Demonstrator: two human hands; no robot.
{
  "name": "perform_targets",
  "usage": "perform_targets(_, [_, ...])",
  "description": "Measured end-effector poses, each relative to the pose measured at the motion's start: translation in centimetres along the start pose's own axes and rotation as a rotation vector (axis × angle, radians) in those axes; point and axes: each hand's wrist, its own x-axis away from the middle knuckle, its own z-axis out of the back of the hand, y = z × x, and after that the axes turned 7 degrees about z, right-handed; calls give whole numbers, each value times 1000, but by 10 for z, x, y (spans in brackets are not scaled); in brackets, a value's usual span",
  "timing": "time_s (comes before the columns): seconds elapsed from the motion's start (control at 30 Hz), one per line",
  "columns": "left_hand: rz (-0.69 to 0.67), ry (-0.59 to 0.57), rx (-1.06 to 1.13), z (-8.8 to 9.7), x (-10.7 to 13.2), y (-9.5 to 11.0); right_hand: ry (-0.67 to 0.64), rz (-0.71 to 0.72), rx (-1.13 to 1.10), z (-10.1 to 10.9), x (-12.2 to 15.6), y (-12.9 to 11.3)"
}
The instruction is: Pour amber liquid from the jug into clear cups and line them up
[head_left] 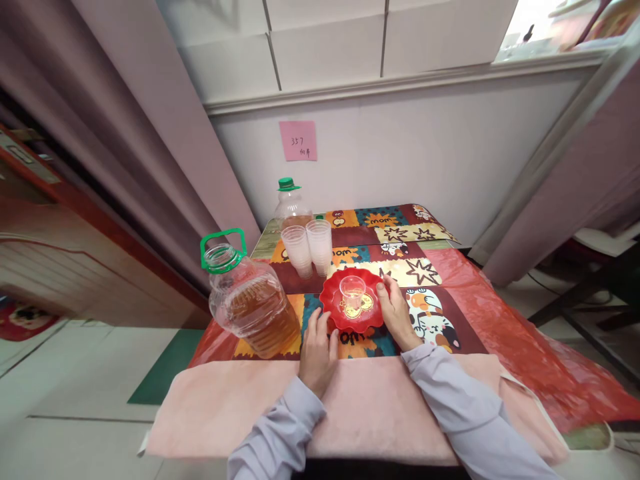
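My left hand (pixel 317 353), fingers apart, and right hand (pixel 397 313), clamping unclear, flank red scalloped plastic dish (pixel 332 291), likely steadying clear plastic cup (pixel 353 291).

Table (pixel 586 437) under mats (pixel 421 272), pink cloth (pixel 370 408)

A pink note (pixel 299 141) marked 357 hangs on the pale wall (pixel 400 153); mauve curtain (pixel 63 87) and tiled floor (pixel 75 373) show left.

red dish (pixel 332 291) between both hands (pixel 319 350)
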Motion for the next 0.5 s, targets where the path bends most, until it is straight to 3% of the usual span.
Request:
perform_targets(0.1, [-1,23,13,-2,0,-1,-26,18,20,-6,5,0])
perform_targets(0.3, [-35,56,38,-2,-1,-2,-85,293,319,-8,6,-19])
perform_targets(0.5, [-35,17,10,1,0,3,-212,259,435,-14,2,-31])
